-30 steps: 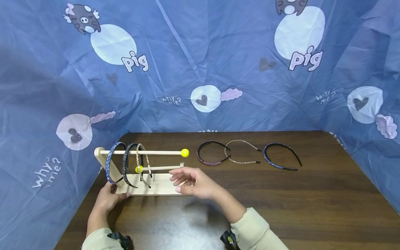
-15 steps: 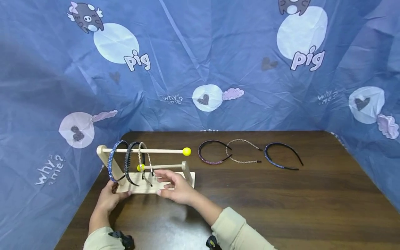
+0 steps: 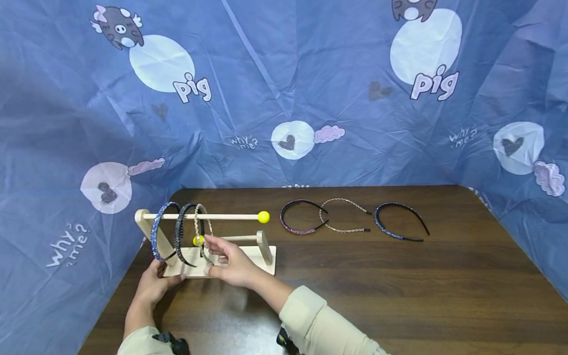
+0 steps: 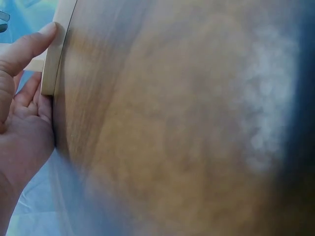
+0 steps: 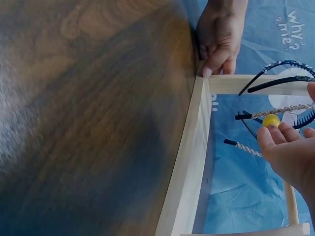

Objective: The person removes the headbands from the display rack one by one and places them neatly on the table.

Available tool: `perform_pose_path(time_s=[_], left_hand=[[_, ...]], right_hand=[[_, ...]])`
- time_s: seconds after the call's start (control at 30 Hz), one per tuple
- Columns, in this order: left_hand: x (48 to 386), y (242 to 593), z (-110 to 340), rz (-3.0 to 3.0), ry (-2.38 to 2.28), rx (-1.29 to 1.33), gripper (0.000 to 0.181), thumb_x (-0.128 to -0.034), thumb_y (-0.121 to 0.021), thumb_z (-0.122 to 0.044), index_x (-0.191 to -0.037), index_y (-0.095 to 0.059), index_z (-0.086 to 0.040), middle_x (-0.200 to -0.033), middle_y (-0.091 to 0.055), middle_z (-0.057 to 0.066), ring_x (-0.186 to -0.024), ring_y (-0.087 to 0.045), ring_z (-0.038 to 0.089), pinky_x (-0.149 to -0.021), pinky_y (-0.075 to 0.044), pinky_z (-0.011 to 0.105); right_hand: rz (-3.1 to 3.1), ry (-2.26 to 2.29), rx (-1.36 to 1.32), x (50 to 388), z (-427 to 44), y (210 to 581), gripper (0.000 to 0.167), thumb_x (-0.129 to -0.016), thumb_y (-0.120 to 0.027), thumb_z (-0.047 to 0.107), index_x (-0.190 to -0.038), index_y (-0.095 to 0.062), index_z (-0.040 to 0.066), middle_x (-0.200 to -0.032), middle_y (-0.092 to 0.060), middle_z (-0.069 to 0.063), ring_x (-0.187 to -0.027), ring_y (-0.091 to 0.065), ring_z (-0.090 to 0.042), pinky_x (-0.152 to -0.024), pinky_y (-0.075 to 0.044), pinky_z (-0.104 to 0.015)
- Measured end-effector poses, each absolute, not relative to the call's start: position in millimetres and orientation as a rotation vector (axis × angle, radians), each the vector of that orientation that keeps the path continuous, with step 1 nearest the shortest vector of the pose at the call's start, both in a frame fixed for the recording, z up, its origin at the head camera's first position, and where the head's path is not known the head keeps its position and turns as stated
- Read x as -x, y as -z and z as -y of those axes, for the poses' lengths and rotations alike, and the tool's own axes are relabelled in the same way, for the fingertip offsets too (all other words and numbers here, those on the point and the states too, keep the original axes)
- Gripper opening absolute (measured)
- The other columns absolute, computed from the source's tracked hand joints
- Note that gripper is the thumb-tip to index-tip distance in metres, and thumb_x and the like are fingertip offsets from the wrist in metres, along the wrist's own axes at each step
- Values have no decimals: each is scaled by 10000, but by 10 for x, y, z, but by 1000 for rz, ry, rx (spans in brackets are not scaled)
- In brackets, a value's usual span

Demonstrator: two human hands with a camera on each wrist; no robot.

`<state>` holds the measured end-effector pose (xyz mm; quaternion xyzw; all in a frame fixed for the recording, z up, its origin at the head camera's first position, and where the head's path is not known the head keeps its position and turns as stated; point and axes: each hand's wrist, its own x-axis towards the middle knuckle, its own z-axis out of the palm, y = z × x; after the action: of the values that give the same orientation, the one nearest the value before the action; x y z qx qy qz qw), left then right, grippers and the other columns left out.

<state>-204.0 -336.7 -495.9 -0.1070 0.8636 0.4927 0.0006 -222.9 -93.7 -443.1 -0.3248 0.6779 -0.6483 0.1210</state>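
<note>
In the head view, a wooden headband rack [image 3: 248, 254] stands at the table's left, with two yellow-tipped rods. My left hand [image 3: 150, 286] grips the left end of its base, thumb in front; the left wrist view shows that thumb [image 4: 34, 44] on the wood. On the upper rod hang a blue glittery headband [image 3: 155, 231], a black one [image 3: 179, 236] and a braided gold one [image 3: 196, 224]. My right hand [image 3: 232, 264] is at the gold headband's lower part, fingers and thumb spread apart. In the right wrist view its fingers [image 5: 278, 137] are beside the lower rod's yellow ball [image 5: 270, 121]; firm contact is unclear.
On the brown table [image 3: 399, 286], right of the rack, lie a purplish headband [image 3: 295, 230], a gold one [image 3: 343, 230] overlapping it, and a blue one [image 3: 386, 231]. A yellow ball [image 3: 264, 217] caps the upper rod's right end. Blue printed cloth [image 3: 248, 98] stands behind the table.
My right hand has moved left along the rack, from its right end to the gold headband. The left hand stays on the base, and the headbands hang much as before.
</note>
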Motion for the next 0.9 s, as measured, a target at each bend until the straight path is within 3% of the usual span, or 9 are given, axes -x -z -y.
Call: perform_pose_path(time_s=[0.17, 0.4, 0.63, 0.9], left_hand=[[2028, 4961, 3365, -2685, -1575, 336, 727, -768, -713, -10, -1370, -308, 44, -1353, -379, 301, -1184, -402, 350, -835, -358, 179], [2054, 4965, 3363, -2692, -1591, 333, 723, -762, -714, 11, -1363, -313, 54, -1335, -398, 301, -1156, -424, 342, -770, -378, 128], [2069, 4960, 3382, -2684, -1593, 335, 748, -760, -718, 3, -1372, -291, 59, -1348, -371, 319, -1185, -402, 366, -777, -368, 124], [2054, 4951, 3370, -2661, -1618, 344, 747, -754, -715, 18, -1372, -299, 53, -1353, -369, 314, -1205, -387, 364, -799, -363, 132]], right_hand=[[-2000, 1866, 958, 2265, 968, 4435, 629, -805, -641, 3, -1380, -389, 32, -1199, -583, -157, -1109, -523, -129, -912, -425, -325], [-1982, 1954, 969, 2255, 955, 4344, 409, -816, -611, -91, -1214, -523, -53, -950, -641, -202, -838, -588, -98, -751, -475, -219], [-2073, 1968, 1062, 2110, 844, 4065, 173, -833, -595, -104, -1005, -605, -116, -992, -643, -230, -785, -561, -84, -703, -473, -194], [-2154, 2035, 940, 2226, 808, 4208, 142, -835, -637, -38, -976, -659, -38, -990, -679, -115, -762, -564, -50, -658, -471, -188]])
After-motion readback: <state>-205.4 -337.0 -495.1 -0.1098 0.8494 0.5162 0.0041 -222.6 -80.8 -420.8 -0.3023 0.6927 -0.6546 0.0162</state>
